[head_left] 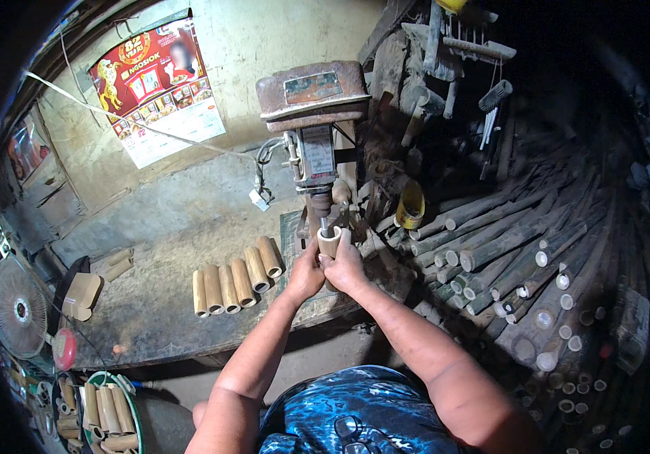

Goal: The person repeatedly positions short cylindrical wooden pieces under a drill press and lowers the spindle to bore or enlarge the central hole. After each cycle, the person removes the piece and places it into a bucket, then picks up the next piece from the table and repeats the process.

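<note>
A bamboo tube [329, 244] sits at the bit [324, 224] of a rusty drill press [317, 155], held by a worker's left hand [306, 275] and right hand [346, 266], fingers of both curled in against its sides. Six cut tubes [228, 287] lie in a row to the left on the bench [162, 333]; long poles [484, 246] are piled to the right.

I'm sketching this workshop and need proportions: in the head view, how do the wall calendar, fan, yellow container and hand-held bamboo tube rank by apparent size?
Largest to smallest:
1. Wall calendar
2. Fan
3. Yellow container
4. Bamboo tube, judged by its visible part; the left hand and right hand partly cover it.
</note>
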`<move>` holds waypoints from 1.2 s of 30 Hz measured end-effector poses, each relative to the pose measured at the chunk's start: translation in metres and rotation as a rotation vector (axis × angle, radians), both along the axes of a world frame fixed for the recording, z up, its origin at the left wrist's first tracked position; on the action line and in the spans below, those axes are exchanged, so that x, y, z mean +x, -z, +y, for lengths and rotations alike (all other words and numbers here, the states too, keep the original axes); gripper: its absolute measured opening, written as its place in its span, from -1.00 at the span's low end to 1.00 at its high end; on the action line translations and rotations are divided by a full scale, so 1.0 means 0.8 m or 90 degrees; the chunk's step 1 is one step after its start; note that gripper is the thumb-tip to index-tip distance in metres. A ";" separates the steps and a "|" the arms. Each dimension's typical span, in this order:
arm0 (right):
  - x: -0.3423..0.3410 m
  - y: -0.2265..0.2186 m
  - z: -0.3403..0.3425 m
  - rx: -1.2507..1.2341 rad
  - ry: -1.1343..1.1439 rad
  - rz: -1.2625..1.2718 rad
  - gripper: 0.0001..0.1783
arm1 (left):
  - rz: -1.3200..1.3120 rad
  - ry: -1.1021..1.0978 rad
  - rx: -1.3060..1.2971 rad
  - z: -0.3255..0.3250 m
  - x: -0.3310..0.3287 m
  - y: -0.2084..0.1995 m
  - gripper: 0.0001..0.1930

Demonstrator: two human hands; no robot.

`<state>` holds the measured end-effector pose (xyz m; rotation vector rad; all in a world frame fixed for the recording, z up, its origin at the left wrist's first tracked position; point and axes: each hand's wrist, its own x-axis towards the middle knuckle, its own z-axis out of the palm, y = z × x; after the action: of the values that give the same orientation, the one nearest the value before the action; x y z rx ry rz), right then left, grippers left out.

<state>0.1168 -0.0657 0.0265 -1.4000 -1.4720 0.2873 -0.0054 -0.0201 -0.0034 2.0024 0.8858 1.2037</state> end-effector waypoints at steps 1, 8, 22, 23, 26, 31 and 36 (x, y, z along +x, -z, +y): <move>-0.002 -0.002 -0.002 -0.004 0.004 -0.010 -0.31 | 0.006 -0.002 0.013 -0.001 -0.002 0.001 -0.36; -0.015 -0.011 -0.008 -0.033 0.002 -0.027 -0.32 | 0.005 -0.005 0.003 -0.002 -0.014 0.007 -0.29; -0.027 -0.004 0.020 -0.024 0.016 -0.061 -0.34 | 0.007 -0.071 0.013 -0.004 -0.020 0.003 -0.27; -0.026 -0.006 0.023 -0.017 0.018 -0.066 -0.34 | 0.002 -0.085 0.032 -0.005 -0.018 0.004 -0.27; -0.020 -0.011 0.033 -0.019 0.026 -0.062 -0.34 | -0.028 -0.080 0.015 0.007 -0.008 0.004 -0.29; -0.007 -0.008 0.033 -0.025 0.020 0.021 -0.34 | 0.028 -0.023 0.012 0.035 -0.003 0.012 -0.33; 0.003 0.000 0.018 -0.018 -0.009 0.046 -0.34 | -0.032 0.046 0.002 0.025 0.001 0.019 -0.34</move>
<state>0.1189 -0.0516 0.0264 -1.3873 -1.4235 0.3654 -0.0043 -0.0005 -0.0184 1.9810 0.7808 1.2092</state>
